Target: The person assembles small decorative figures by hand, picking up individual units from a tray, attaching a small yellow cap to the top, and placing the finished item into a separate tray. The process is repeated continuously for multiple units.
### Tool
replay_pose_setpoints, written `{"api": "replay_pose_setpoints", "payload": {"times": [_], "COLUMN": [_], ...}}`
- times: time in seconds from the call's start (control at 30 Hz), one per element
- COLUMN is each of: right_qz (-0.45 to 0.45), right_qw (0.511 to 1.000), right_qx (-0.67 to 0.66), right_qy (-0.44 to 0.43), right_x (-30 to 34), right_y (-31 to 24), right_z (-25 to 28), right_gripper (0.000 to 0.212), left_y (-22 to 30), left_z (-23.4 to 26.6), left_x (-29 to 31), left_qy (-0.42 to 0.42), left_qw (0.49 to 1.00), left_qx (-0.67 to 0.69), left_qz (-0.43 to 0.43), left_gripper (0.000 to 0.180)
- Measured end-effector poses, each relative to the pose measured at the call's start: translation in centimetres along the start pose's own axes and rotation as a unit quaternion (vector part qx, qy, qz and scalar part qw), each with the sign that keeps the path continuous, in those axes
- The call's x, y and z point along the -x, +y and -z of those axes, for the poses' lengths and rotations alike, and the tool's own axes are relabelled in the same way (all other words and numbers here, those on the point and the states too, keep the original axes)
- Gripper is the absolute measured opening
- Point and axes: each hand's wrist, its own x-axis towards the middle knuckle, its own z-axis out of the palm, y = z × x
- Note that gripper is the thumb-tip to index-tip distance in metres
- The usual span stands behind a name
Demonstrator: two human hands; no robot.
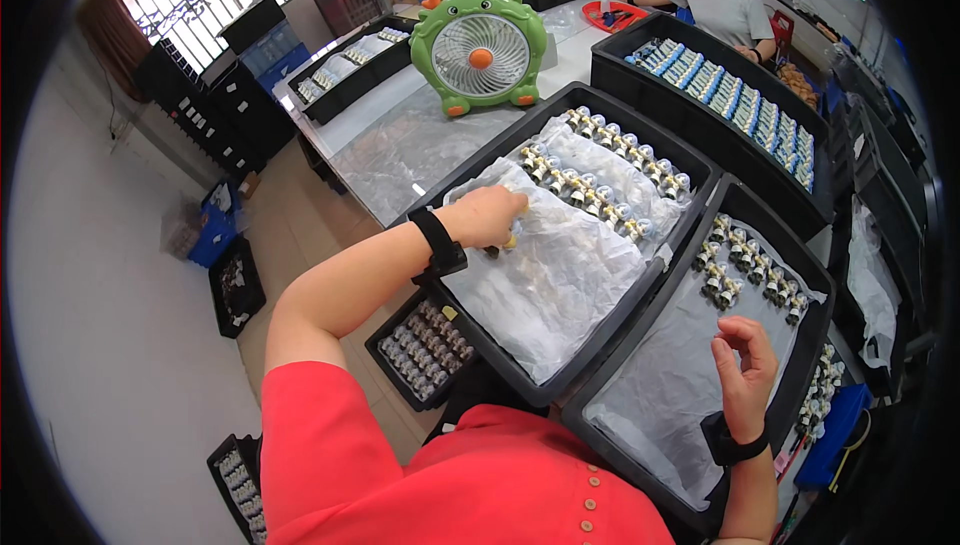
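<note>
My left hand (485,217) is closed over the white lining sheet in the middle black tray (487,348). Yellow and dark bits of a small figurine show under its fingers; the rest is hidden. Rows of similar small figurines (572,187), gold, white and dark with clear round tops, line the far part of this tray. My right hand (748,375) hovers above the right black tray (822,317), fingers loosely curled, thumb apart, nothing visible in them. Just beyond it, a group of figurines (745,257) stands on the sheet at that tray's far end.
A green frog-shaped fan (480,50) stands on the table behind the trays. Another black tray (610,70) of blue-and-white rows lies at the far right, near a person (715,15) in grey. Below my left arm is a smaller tray (425,350) of figurines.
</note>
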Motion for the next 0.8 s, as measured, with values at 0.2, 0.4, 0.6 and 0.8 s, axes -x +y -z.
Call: {"api": "replay_pose_setpoints", "payload": {"times": [0.2,0.4,0.6,0.8], "right_qz": [-0.010,-0.018,-0.032,-0.049], "right_qw": [1.000,1.000,0.999,0.999], "right_qx": [0.012,0.023,0.021,0.020], "right_qy": [-0.002,-0.005,-0.016,-0.013], "right_x": [0.0,0.0,0.0,0.2], "right_y": [0.2,0.4,0.5,1.0], "right_z": [0.0,-0.3,-0.5,-0.4], "right_gripper": [0.016,0.011,0.009,0.009], "left_y": [-1.3,-2.5,-3.4,-3.5], "left_z": [2.0,3.5,1.2,0.3], "left_x": [2.1,5.6,6.9,5.7], "left_qy": [-0.005,-0.136,-0.074,0.010], "left_qw": [1.000,0.991,0.988,0.967], "left_qx": [-0.009,0.011,-0.127,-0.217], "left_qz": [-0.009,0.001,-0.043,-0.134], "left_gripper": [0.026,0.024,0.036,0.019]}}
